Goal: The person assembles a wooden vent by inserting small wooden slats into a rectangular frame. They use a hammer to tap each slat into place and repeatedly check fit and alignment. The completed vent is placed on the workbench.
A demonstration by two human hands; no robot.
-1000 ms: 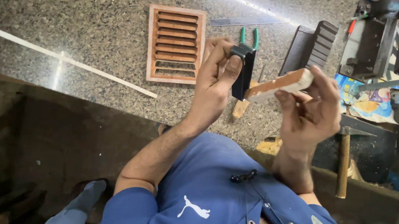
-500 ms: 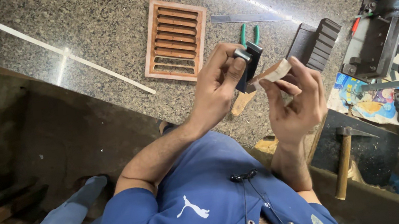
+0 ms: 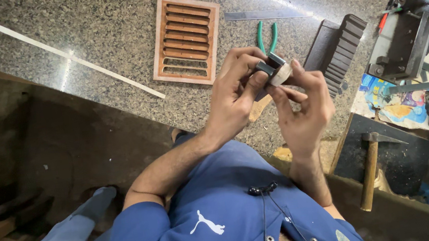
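Grip: the left hand (image 3: 234,98) pinches a small dark block (image 3: 267,66) between thumb and fingers; the right hand (image 3: 302,105) presses its thumb and fingertips around a pale wood piece (image 3: 280,75), both closed on their pieces.
Contact: the block sits against the top of the wood piece, the two hands touching at the fingertips.
Place of the work: held in the air above the speckled stone floor (image 3: 100,24), just in front of the blue-shirted chest.
Step in hand: by the look of it, rubbing or trimming the end of the wood piece with the block.
Next move calls for: probably a steady pinch on the wood and short, even strokes of the block.
At 12 o'clock: green-handled pliers (image 3: 267,37), partly hidden by the fingers.
At 10 o'clock: a slatted wooden vent frame (image 3: 186,39).
At 2 o'clock: a stack of dark slats (image 3: 339,44).
At 4 o'clock: a hammer (image 3: 371,168).
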